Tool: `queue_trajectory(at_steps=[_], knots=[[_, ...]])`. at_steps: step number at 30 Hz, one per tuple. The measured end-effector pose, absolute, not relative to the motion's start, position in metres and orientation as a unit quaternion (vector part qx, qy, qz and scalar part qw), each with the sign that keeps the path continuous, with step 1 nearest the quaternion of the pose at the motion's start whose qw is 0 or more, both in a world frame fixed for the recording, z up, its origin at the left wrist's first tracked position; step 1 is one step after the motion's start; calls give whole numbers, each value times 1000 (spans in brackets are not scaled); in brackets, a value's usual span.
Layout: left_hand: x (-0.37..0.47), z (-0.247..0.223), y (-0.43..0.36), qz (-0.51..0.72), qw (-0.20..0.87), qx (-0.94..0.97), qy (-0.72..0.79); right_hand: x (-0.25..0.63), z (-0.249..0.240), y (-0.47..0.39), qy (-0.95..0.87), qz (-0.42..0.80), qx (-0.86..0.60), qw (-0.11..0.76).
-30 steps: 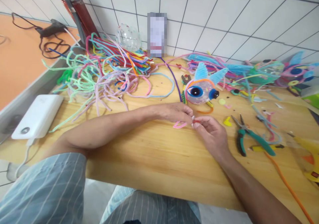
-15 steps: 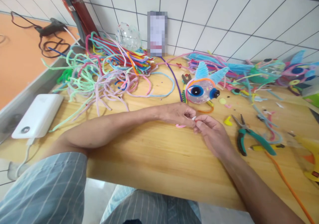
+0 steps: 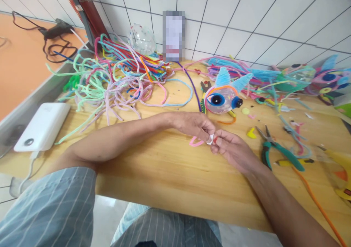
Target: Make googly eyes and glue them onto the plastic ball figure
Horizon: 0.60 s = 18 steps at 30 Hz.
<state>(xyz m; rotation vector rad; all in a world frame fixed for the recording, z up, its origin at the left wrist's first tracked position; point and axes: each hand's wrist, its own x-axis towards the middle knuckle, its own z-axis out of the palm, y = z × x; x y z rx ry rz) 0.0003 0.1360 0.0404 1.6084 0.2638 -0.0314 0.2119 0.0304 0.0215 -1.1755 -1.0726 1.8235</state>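
My left hand (image 3: pixel 195 125) is closed, with a small white piece (image 3: pixel 210 139) pinched at its fingertips. Right beside it, my right hand (image 3: pixel 231 148) pinches a small red piece (image 3: pixel 215 140); the two hands meet at the fingertips. A pink loop (image 3: pixel 196 141) shows below my left fingers, and where it ends is hidden. Just beyond the hands sits a clear ball figure (image 3: pixel 226 97) with blue fuzzy ears and blue-ringed black eyes.
Pipe cleaners (image 3: pixel 93 82) are heaped at the back left. Teal-handled pliers (image 3: pixel 285 153) lie on the right, near a yellow glue gun (image 3: pixel 338 166). A white power bank (image 3: pixel 42 126) lies at the left, and a phone (image 3: pixel 174 36) leans on the tiled wall.
The white and red pieces show more between my fingertips. More of the pink loop is visible below my left hand, and both hands have shifted slightly.
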Motion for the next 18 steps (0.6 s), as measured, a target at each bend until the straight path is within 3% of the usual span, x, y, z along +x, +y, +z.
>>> queue_trajectory(at_steps=[10, 15, 18], knots=[[0, 44, 137, -3, 699, 703, 133, 211, 23, 28, -383, 721, -431, 384], [-12, 54, 152, 1, 601, 776, 192, 219, 35, 27, -410, 668, -437, 441], [-31, 73, 168, -1, 519, 818, 247, 220, 29, 26, -477, 603, -481, 422]])
